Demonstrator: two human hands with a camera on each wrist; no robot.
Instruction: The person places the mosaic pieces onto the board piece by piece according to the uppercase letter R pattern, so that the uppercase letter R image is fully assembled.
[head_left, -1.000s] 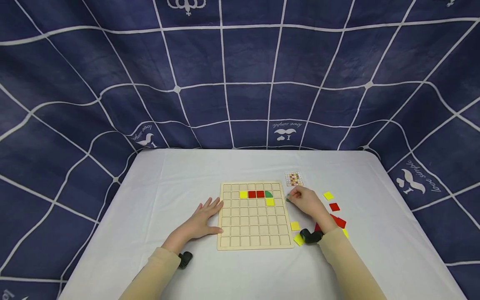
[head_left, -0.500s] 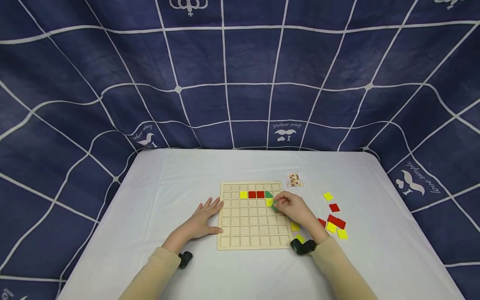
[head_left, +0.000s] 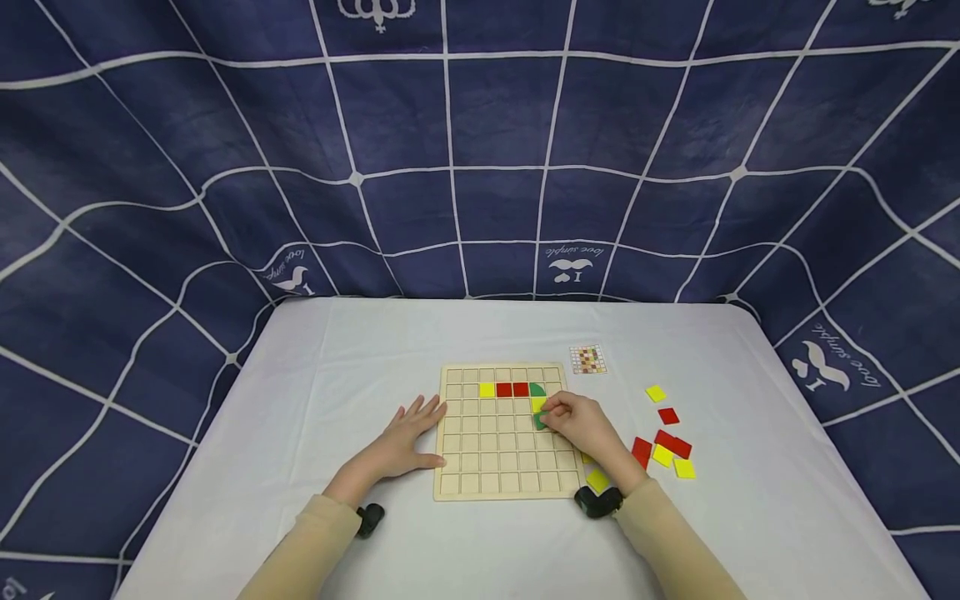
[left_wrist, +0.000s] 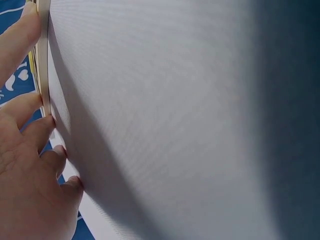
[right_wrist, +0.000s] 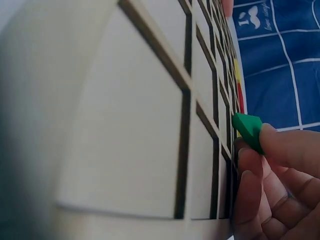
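A wooden grid board (head_left: pixel 491 462) lies on the white table, with a row of a yellow tile (head_left: pixel 487 389), two red tiles (head_left: pixel 512 389) and a green quarter-round tile (head_left: pixel 537 389) in its second row from the top. Below the green one sits another yellow tile (head_left: pixel 537 404). My right hand (head_left: pixel 585 427) pinches a green tile (right_wrist: pixel 248 129) between thumb and finger, tilted, at the cell under that yellow tile. Spread fingers of my left hand (head_left: pixel 401 437) rest against the board's left edge; in the left wrist view its fingertips touch the board's side (left_wrist: pixel 44 60).
A small printed pattern card (head_left: pixel 588 359) lies beyond the board's upper right corner. Loose red tiles (head_left: pixel 672 443) and yellow tiles (head_left: pixel 684 468) are scattered right of the board, some partly behind the right forearm. A dark blue checked cloth (head_left: pixel 495 208) hangs behind the table.
From beside the board's right edge, my right hand has moved left over the board with the green tile, to the cell below the yellow tile. My left hand has stayed put.
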